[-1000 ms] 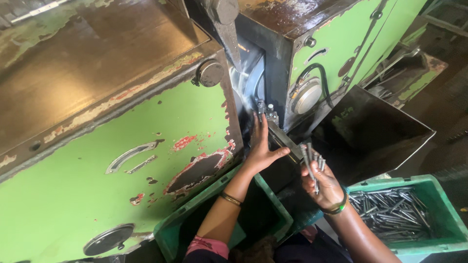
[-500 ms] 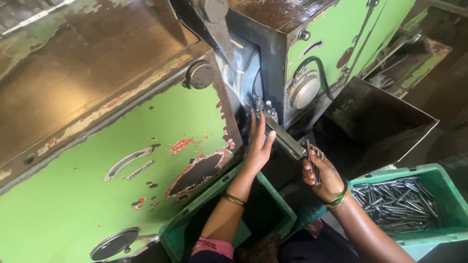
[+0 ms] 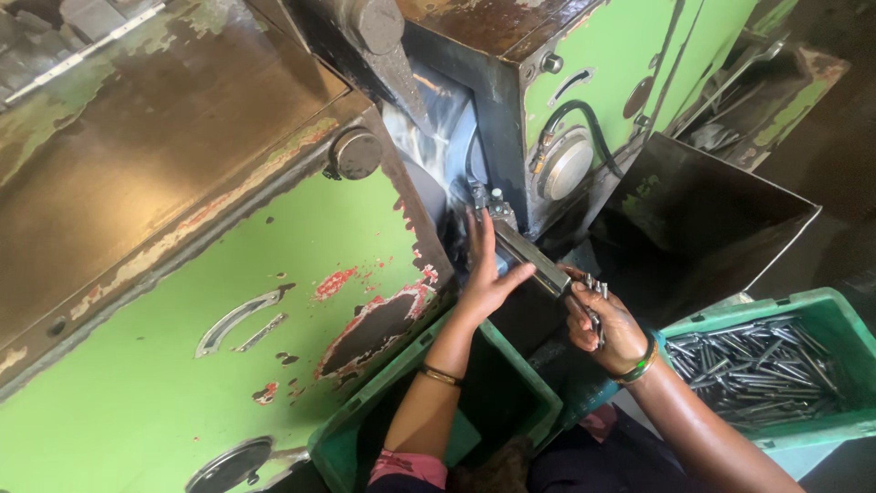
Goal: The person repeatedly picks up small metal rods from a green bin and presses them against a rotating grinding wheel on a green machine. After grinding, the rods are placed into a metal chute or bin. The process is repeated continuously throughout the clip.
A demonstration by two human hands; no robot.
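Green machine (image 3: 274, 274) unchanged; left hand (image 3: 484, 274) stays on rail (image 3: 529, 256); right hand (image 3: 607, 329) still grips rods (image 3: 593, 301).

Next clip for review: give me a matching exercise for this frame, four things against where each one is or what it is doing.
Things:
1. left hand
2. right hand
3. green crate
4. gold bangle

Places or states:
A. holds loose metal rods, lower right of the picture
B. grips a small bunch of metal rods
C. fingers spread against the machine's metal guide rail
D. worn on the left wrist

Pairs: 1-C, 2-B, 3-A, 4-D
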